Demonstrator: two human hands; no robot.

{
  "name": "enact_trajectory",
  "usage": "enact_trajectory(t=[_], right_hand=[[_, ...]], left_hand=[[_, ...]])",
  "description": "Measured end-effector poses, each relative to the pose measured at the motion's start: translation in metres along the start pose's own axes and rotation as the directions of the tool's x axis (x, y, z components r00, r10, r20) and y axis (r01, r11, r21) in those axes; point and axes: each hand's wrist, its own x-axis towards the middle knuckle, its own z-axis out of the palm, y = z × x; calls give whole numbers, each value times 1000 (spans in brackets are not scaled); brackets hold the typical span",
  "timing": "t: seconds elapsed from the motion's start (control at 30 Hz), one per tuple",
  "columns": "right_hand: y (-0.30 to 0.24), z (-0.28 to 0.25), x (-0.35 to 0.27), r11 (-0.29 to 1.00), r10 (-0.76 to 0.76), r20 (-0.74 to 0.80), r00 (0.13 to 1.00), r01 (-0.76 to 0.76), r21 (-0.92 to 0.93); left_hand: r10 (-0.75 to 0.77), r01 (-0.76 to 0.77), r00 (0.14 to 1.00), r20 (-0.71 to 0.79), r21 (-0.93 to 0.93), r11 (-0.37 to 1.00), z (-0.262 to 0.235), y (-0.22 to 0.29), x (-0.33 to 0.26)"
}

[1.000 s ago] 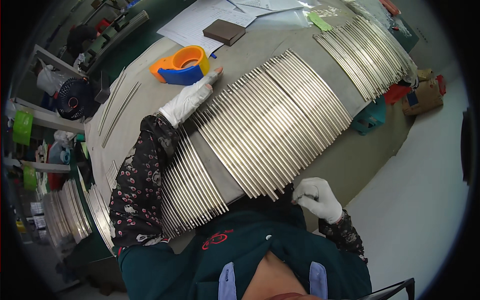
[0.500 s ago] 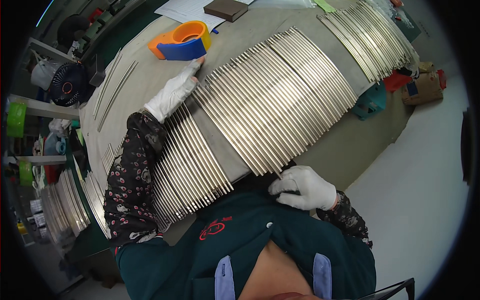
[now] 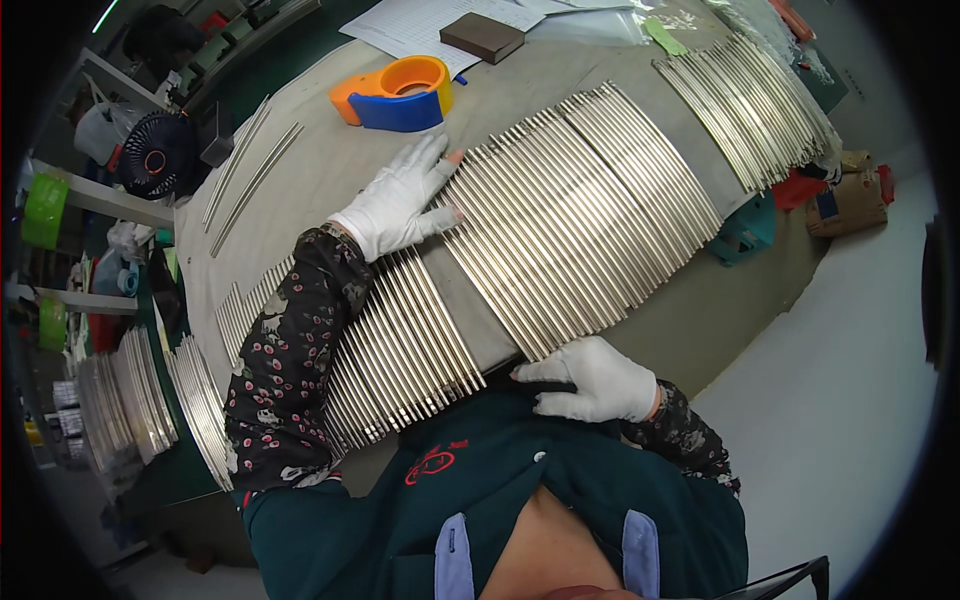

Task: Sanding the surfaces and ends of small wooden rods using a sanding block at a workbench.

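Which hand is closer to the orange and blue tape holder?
Left. The left hand is just on the near side of the tape holder, by the far ends of the middle rods; the right hand is much farther away, by those rods' near ends.

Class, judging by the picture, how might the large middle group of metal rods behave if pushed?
The metal rods would probably shift together, being packed side by side. Slim and seemingly round, they may roll once separated. Their shiny metallic surfaces suggest they could be slippery.
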Motion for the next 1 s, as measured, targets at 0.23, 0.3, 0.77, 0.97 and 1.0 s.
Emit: enact_trajectory(t=[0.23, 0.3, 0.77, 0.97, 1.0], right_hand=[[-18, -18, -6, 913, -260, -326, 909, 122, -389], [-17, -21, 1, 878, -268, -319, 909, 94, -469], [-26, -39, 3, 684, -363, -353, 862, -10, -729], [-35, -28, -15, 896, -285, -179, 942, 196, -398], [-40, -27, -25, 954, -223, -77, 972, 201, -222]], left_hand=[[-33, 36, 999, -21, 197, 980, 1, 17, 0], [-29, 34, 999, -24, 242, 970, 0, 20, 3], [-54, 55, 998, -10, 189, 980, 1, 24, 6], [-6, 12, 1000, -28, 218, 976, 1, 19, 7], [-9, 18, 999, -46, 201, 980, 0, 17, 6]])
